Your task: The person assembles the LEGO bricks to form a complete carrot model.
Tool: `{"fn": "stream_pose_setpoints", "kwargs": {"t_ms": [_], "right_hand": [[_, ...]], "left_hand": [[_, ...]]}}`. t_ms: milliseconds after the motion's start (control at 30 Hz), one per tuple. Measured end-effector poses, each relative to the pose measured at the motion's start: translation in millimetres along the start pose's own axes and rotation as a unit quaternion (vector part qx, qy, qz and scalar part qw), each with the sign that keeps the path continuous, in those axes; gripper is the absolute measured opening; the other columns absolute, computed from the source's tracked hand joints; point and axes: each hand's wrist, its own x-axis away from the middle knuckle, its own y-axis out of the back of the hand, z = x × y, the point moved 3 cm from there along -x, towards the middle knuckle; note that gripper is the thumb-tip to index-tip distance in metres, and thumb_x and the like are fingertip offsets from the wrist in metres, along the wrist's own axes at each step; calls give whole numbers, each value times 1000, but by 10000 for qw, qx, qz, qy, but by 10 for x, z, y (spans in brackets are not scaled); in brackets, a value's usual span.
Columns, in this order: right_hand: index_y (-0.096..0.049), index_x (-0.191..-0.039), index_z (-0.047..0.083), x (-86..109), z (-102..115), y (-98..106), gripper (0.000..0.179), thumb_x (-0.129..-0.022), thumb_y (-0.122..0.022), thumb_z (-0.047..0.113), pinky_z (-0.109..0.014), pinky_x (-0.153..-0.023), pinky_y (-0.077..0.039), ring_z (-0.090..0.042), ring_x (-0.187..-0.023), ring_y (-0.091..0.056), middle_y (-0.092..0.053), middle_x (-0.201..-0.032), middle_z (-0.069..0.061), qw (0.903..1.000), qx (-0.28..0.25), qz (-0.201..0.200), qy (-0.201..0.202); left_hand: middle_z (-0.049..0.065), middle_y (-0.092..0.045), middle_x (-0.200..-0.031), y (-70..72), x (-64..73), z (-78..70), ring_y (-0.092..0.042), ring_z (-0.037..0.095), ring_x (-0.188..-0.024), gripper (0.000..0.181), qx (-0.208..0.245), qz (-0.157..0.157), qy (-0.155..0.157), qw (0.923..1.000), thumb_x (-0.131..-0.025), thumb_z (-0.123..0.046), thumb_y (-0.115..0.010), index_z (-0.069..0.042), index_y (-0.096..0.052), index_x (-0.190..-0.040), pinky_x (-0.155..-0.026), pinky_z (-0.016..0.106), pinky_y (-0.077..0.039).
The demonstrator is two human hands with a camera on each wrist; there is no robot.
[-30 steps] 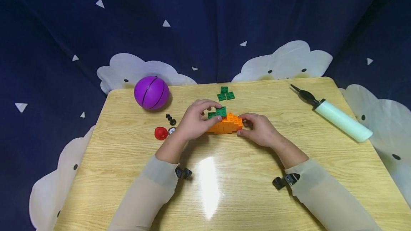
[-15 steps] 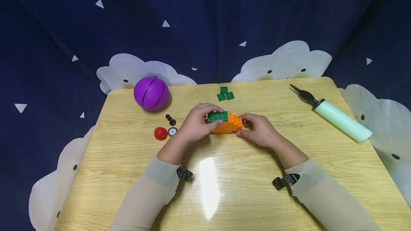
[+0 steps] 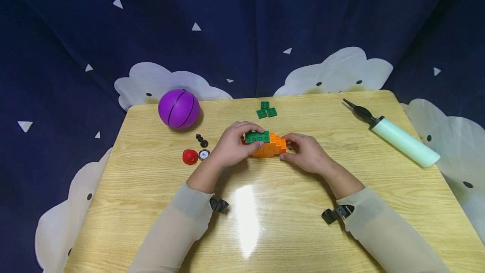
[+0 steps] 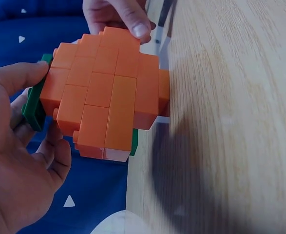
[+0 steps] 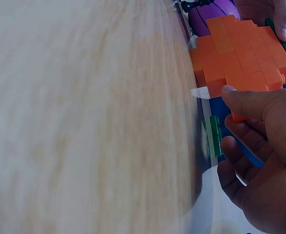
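An orange toy-brick build (image 3: 268, 150) with stepped sides stands on the table between my hands. Studded green bricks (image 3: 257, 137) lie along the left part of its top. My left hand (image 3: 233, 143) pinches the green layer, thumb on the near edge and fingers on the far edge. In the left wrist view, the thumb presses the edge of a green brick (image 4: 35, 100) against the orange blocks. My right hand (image 3: 305, 153) grips the build's right end between thumb and index finger; its other fingers hang loosely curled in the right wrist view. My left hand hides the build's left end.
Three small green bricks (image 3: 267, 110) lie behind the build. At left are a purple ball (image 3: 179, 109), a red cap-shaped piece (image 3: 190, 156), a round black-and-white disc (image 3: 204, 154) and a small black piece (image 3: 202, 140). A pale green hand pump (image 3: 403, 140) lies at right.
My left hand has lowered a green brick from slightly above the build onto its top, level with the green beside it. The right hand has kept its grip in place.
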Motion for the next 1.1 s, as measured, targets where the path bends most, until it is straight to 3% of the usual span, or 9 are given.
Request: {"fn": "stream_pose_setpoints", "kwargs": {"t_ms": [300, 600, 767, 867, 1000, 1100], "right_hand": [[-67, -131, 6, -10, 11, -15, 49, -89, -84, 24, -44, -87, -56, -25, -101, -67, -70, -120, -10, 10000, 20, 46, -20], [-66, -131, 4, -15, 1, 3, 49, -89, -84, 22, -47, -91, -56, -27, -103, -68, -70, -120, -12, 9999, -28, 75, -80], [-66, -132, 5, -5, -6, 7, 50, -89, -84, 21, -46, -91, -56, -26, -104, -68, -70, -122, -11, 9999, -96, 78, -39], [-66, -132, 6, -3, -9, -3, 50, -89, -85, 22, -45, -91, -56, -25, -105, -68, -70, -123, -10, 9999, -89, 105, -57], [-66, -131, 7, 9, -14, 2, 49, -89, -85, 24, -44, -91, -56, -24, -105, -67, -69, -123, -9, 9999, -4, 115, -119], [-66, -131, 7, 25, -14, 19, 49, -89, -84, 24, -45, -91, -56, -25, -104, -67, -70, -123, -9, 9999, 9, 98, -126]], "left_hand": [[-16, -69, -123, 2, 8, 9, -56, 12, -117, 27, 45, -32, 53, 10000, -90, -27, -80, -27, -75, -117, -102, 42, -46], [-14, -70, -122, 15, -28, 11, -56, 11, -111, 29, -78, -16, 14, 10000, -89, -28, -82, -29, -76, -117, -96, 40, -48], [-13, -68, -124, 19, -25, 6, -54, 11, -116, 28, -62, 54, 111, 9999, -90, -27, -82, -29, -76, -117, -101, 42, -47], [-12, -66, -129, 19, -1, 22, -53, 13, -122, 31, -17, 126, 192, 9997, -92, -29, -80, -30, -74, -122, -105, 45, -44], [-12, -63, -138, 1, 43, 85, -53, 16, -123, 43, 84, 200, 281, 9994, -93, -31, -80, -31, -68, -134, -101, 45, -48], [-9, -63, -135, -6, 90, 167, -55, 19, -118, 52, 217, 179, 442, 9986, -92, -29, -81, -29, -64, -140, -96, 44, -51]]}}
